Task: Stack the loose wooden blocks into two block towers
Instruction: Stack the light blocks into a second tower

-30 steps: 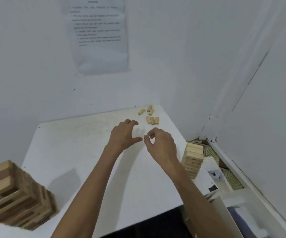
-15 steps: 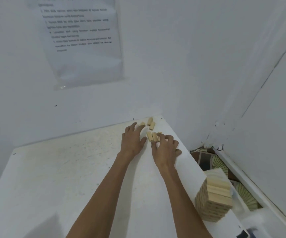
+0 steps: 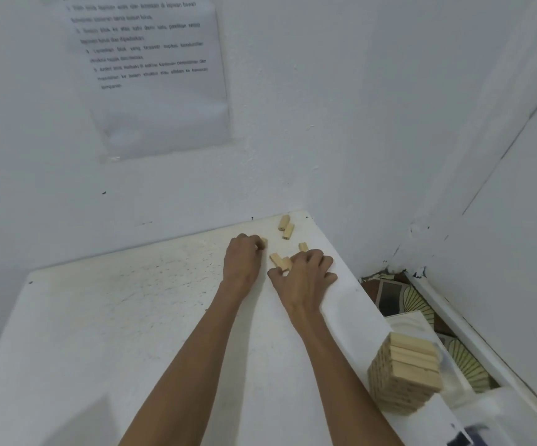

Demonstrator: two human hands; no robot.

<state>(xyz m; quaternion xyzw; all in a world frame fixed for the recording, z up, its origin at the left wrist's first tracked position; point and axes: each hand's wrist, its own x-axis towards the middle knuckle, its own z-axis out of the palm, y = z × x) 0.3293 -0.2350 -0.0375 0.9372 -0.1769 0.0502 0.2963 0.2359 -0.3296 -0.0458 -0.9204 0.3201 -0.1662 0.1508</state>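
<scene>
Both hands have closed up since half a second ago, when their fingers lay flatter on the table [image 3: 115, 317]. On the left, the white table top looks scuffed. Up on the wall hangs a paper sheet [image 3: 157, 91] with blurry writing. The left hand [image 3: 244, 260] has its fingers curled over a small block [image 3: 264, 243], and only the end of it peeks out. Just to the right, the right hand [image 3: 305, 278] pinches a bunch of blocks [image 3: 280, 262] between thumb and fingers. The hands are near each other but not touching. By the far corner, two loose blocks [image 3: 286, 227] lie side by side. One more block [image 3: 303, 246] sits at the right hand's fingertips. Far right, at the table's edge, stands a block tower [image 3: 404, 375], many layers high. On the floor past it lies a patterned cloth [image 3: 415, 300].
</scene>
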